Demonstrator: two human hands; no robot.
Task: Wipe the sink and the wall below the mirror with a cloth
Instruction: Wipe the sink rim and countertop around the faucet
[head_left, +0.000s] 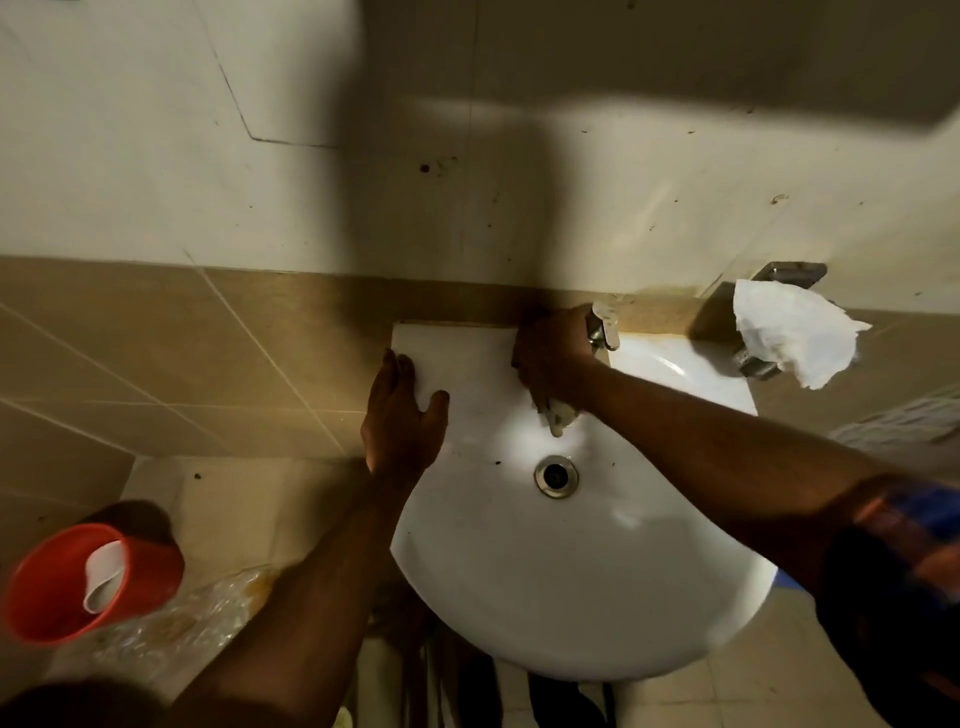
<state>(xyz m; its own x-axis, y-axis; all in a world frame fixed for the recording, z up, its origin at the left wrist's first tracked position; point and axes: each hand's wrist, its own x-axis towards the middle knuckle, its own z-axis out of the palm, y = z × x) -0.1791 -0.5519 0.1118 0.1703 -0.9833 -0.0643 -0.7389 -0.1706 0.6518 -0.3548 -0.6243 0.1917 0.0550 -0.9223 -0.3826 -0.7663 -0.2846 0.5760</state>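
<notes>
Crumpled grey-white cloth (560, 415) is bunched in the right hand (550, 358), fingers curled round it, at the back slope of the white ceramic sink (571, 597), just beside the chrome tap (602, 330). Left hand (400, 415) lies spread on the sink's left rim. Cream tiled wall (208, 208) rises behind, speckled with dark spots. Red plastic bucket (47, 587) sits on the floor, well left. Torn white paper (795, 332) hangs near the sink's right edge.

The right sleeve (891, 561) is dark with blue and orange
</notes>
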